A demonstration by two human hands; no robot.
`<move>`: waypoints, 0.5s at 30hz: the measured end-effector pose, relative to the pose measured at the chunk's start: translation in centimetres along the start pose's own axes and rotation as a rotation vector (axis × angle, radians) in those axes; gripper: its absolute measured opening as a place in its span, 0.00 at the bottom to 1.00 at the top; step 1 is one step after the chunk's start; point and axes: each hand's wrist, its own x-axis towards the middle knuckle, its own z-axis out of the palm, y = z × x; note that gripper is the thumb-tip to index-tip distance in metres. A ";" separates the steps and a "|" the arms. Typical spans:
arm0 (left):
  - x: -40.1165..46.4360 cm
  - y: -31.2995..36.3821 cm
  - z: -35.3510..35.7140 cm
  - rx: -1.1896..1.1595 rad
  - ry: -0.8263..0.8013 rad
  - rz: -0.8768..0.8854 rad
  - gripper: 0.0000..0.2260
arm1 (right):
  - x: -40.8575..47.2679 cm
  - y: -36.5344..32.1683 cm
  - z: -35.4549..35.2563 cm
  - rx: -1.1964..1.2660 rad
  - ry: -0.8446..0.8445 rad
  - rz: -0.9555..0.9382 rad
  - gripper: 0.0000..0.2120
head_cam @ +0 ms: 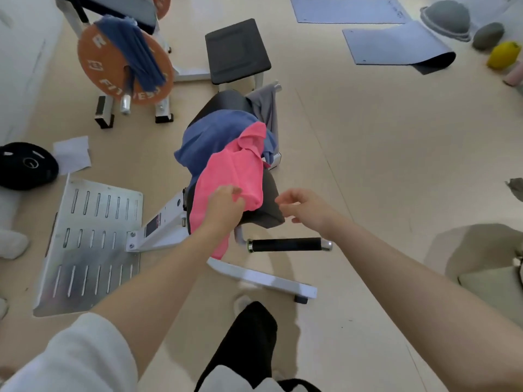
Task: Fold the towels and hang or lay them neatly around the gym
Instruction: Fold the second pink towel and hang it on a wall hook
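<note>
A crumpled pink towel (236, 171) lies on the padded seat (268, 205) of a white exercise machine, on top of a blue towel (209, 140). My left hand (225, 203) grips the pink towel's near edge. My right hand (304, 206) hovers just right of it over the seat, fingers loosely curled, holding nothing. A grey towel (264, 107) hangs from a bar behind the seat. Another blue towel (133, 49) drapes over an orange weight plate (110, 60) at the far left.
The machine's metal footplate (90, 244) and black handle (287, 244) lie close by. A black bench (236, 50) stands behind. A black weight plate (25, 165) and white cloth (72, 154) lie at left. Mats (393, 46) and balls (503, 55) sit at far right.
</note>
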 end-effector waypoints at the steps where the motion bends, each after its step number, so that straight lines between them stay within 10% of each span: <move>1: 1.3 0.5 0.2 0.039 -0.023 0.017 0.15 | 1.2 -0.2 -0.4 -0.008 0.009 0.016 0.09; 11: 9.5 3.2 0.5 0.281 -0.320 -0.089 0.14 | 10.6 -6.7 -4.9 -0.277 -0.062 -0.108 0.14; 15: 11.3 3.9 1.5 0.381 -0.200 -0.104 0.13 | 15.3 -7.5 -5.6 -0.427 -0.024 -0.232 0.14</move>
